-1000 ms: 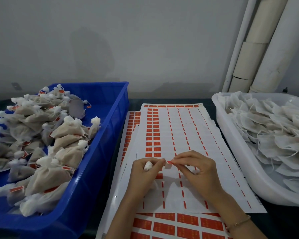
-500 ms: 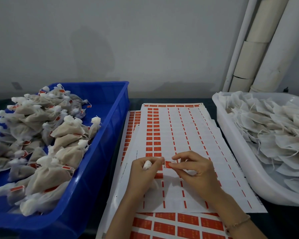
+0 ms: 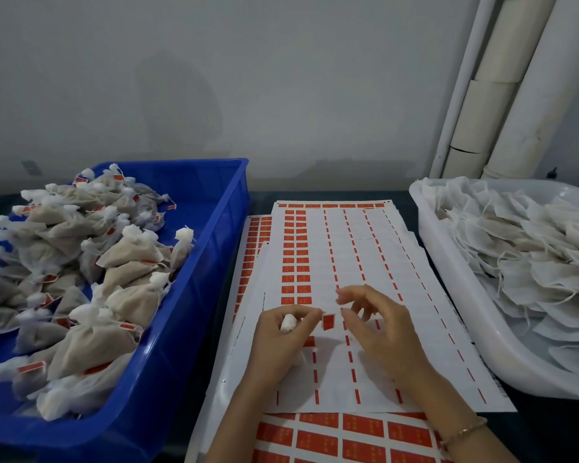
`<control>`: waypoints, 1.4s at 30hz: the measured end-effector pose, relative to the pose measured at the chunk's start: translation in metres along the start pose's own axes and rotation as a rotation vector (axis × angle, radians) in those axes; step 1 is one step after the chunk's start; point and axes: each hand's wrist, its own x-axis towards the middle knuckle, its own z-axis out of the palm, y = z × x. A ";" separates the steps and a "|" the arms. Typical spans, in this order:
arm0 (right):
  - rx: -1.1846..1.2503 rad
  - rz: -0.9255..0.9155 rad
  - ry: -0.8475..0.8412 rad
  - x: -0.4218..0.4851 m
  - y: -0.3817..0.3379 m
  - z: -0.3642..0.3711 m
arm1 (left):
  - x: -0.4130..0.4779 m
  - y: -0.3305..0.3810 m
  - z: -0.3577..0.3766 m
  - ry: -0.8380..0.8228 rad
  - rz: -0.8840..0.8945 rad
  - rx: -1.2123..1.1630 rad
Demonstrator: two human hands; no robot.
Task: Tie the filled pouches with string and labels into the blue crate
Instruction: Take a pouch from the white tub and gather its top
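Note:
My left hand (image 3: 281,342) is closed around a filled pouch (image 3: 288,323); only its white gathered top shows above my fist. A small red label (image 3: 328,321) sticks out to the right of my left fingertips, on the pouch's string. My right hand (image 3: 378,325) hovers just right of the label with its fingers spread and nothing in them. Both hands are over the white label sheet (image 3: 348,262). The blue crate (image 3: 214,262) at the left holds several tied, labelled pouches (image 3: 124,305).
A white tub (image 3: 448,312) at the right holds several flat untied pouches (image 3: 528,248) with loose strings. More sheets of red labels (image 3: 341,436) lie under the top sheet near me. White pipes (image 3: 502,88) run up the wall at the back right.
My right hand has let go of the red label and opened, moving slightly right. The label now hangs free beside my left fingers. The left hand has stayed put.

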 end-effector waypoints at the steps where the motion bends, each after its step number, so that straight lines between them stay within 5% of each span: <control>1: -0.031 0.020 -0.038 0.000 0.000 0.001 | 0.000 -0.001 0.000 -0.004 0.008 -0.004; 13: -0.095 0.078 -0.104 0.002 0.008 0.005 | -0.001 -0.008 0.004 -0.059 0.040 0.095; 21: -0.122 0.097 0.068 0.003 0.012 0.002 | -0.004 0.000 -0.002 0.001 0.020 -0.129; 27: -0.075 0.139 0.070 0.005 0.010 0.000 | -0.008 0.003 -0.007 0.033 0.007 -0.044; 33: 0.015 0.134 -0.275 0.008 -0.009 0.006 | -0.018 0.008 -0.016 0.001 0.033 0.105; 42: 0.198 -0.075 -0.403 0.040 -0.099 0.027 | -0.052 0.085 -0.084 0.273 0.219 0.393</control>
